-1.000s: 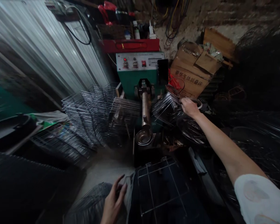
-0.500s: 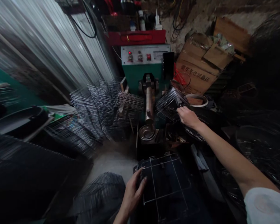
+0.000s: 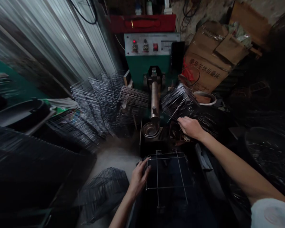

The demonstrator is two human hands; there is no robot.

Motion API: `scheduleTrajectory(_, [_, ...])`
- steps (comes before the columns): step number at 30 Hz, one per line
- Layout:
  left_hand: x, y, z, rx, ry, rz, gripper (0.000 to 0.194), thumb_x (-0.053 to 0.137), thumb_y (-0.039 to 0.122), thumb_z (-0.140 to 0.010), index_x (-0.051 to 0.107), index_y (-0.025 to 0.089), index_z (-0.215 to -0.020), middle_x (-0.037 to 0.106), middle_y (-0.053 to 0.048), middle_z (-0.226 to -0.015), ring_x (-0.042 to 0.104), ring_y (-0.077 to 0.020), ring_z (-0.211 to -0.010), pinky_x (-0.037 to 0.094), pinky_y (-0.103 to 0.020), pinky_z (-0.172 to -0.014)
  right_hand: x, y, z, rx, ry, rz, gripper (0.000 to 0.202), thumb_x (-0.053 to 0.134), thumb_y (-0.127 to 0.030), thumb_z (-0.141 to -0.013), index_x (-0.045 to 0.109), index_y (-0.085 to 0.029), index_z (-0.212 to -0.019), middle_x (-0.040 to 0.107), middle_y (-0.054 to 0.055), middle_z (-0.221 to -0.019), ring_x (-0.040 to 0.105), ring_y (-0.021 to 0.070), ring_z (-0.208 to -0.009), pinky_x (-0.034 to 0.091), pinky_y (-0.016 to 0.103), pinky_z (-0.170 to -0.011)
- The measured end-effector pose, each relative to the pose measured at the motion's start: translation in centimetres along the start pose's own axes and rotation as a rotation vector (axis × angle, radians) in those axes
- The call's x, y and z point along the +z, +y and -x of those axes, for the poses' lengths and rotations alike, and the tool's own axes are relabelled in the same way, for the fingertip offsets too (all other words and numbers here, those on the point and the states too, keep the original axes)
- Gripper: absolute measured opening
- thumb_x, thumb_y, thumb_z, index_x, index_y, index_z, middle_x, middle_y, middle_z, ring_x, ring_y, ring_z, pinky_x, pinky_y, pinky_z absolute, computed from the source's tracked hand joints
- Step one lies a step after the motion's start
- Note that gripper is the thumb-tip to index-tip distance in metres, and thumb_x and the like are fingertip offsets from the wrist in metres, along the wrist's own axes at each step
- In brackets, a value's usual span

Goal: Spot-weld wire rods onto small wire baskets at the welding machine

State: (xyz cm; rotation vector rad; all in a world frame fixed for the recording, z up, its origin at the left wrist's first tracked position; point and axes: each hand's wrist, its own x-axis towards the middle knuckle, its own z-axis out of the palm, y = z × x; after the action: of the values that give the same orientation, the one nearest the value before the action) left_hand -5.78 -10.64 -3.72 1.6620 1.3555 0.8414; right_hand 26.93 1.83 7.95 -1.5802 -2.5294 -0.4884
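A rectangular wire grid point(image 3: 169, 188) lies over the dark-clothed lap, below the machine. My left hand point(image 3: 138, 179) is at its upper left corner, index finger on the edge wire and thumb a little lower; its other fingers are partly hidden. Farther up on the right, my right hand point(image 3: 191, 127) is closed in a pinch at a thin bent wire piece point(image 3: 176, 111), just in front of a stack of bent wires point(image 3: 174, 98). Between the stacks, the green machine point(image 3: 147, 71) has a metal cylindrical arm point(image 3: 154, 98) above a round metal electrode seat point(image 3: 150, 129).
Several wire racks point(image 3: 97, 104) stand left of the machine. More bundled wire pieces point(image 3: 103, 190) sit on the floor at lower left. A cardboard box point(image 3: 204, 60), a round tub point(image 3: 205, 98) and black plastic point(image 3: 204, 117) are on the right. A red case point(image 3: 142, 23) tops the machine.
My right hand has come away from the wire stack, down and toward me, with a bent wire piece at its fingers. My left hand stays at the grid's corner. The view has tilted down slightly.
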Motion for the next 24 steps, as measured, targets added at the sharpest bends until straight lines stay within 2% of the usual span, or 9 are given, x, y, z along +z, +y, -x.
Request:
scheduleTrajectory(5, [0.0,-0.1,0.2,-0.023,-0.022,-0.006,0.046,0.051,0.045,-0.093,0.059,0.027,-0.135,0.063,-0.008,-0.134,0.056,-0.0263,-0.128,0.039,-0.045,-0.113,1.7,-1.0,1.2,-0.023,-0.115,-0.029,0.019,0.039,-0.019,-0.101,0.058,-0.017,-0.103,0.069,0.01,-0.094,0.059,0.022,-0.091,0.035,0.029,-0.063])
scheduleTrajectory(13, [0.5,-0.8,0.8,-0.065,0.0,0.032,0.052,0.052,0.047,-0.094,0.051,0.028,-0.142,0.062,-0.009,-0.132,0.057,-0.0247,-0.125,0.042,-0.042,-0.109,3.2,-2.5,3.7,-0.016,-0.19,-0.048,0.016,0.044,-0.021,-0.1,0.059,-0.018,-0.1,0.071,0.01,-0.092,0.064,0.0218,-0.088,0.037,0.028,-0.06])
scheduleTrajectory(17, [0.8,-0.7,0.9,-0.083,0.063,0.088,0.052,0.055,0.049,-0.091,0.057,0.025,-0.137,0.063,-0.009,-0.13,0.06,-0.0244,-0.12,0.045,-0.039,-0.105,3.0,-2.6,4.7,0.006,-0.225,-0.046,0.013,0.048,-0.02,-0.098,0.061,-0.019,-0.099,0.072,0.009,-0.09,0.065,0.0207,-0.085,0.037,0.027,-0.059])
scheduleTrajectory(20, [1.3,-0.5,0.9,-0.095,0.105,0.143,0.049,0.059,0.049,-0.089,0.063,0.022,-0.129,0.065,-0.009,-0.127,0.061,-0.0243,-0.119,0.046,-0.037,-0.105,-0.3,-2.4,5.4,0.046,-0.205,-0.03,0.017,0.045,-0.02,-0.098,0.062,-0.017,-0.1,0.072,0.011,-0.09,0.065,0.0227,-0.085,0.038,0.029,-0.058])
scheduleTrajectory(22, [1.8,-0.3,0.9,-0.101,0.119,0.178,0.049,0.06,0.049,-0.088,0.065,0.02,-0.127,0.066,-0.01,-0.127,0.061,-0.0245,-0.119,0.046,-0.037,-0.104,-4.4,-2.8,6.3,0.052,-0.114,-0.011,0.021,0.043,-0.023,-0.098,0.064,-0.018,-0.1,0.072,0.013,-0.091,0.065,0.025,-0.088,0.041,0.031,-0.061])
scheduleTrajectory(24, [2.1,-0.3,1.0,-0.112,0.131,0.216,0.05,0.061,0.049,-0.087,0.065,0.019,-0.126,0.066,-0.01,-0.127,0.06,-0.0249,-0.12,0.046,-0.036,-0.103,-9.5,-3.4,7.9,0.026,0.044,-0.01,0.026,0.041,-0.027,-0.098,0.066,-0.021,-0.103,0.072,0.013,-0.094,0.065,0.0264,-0.087,0.044,0.035,-0.065])
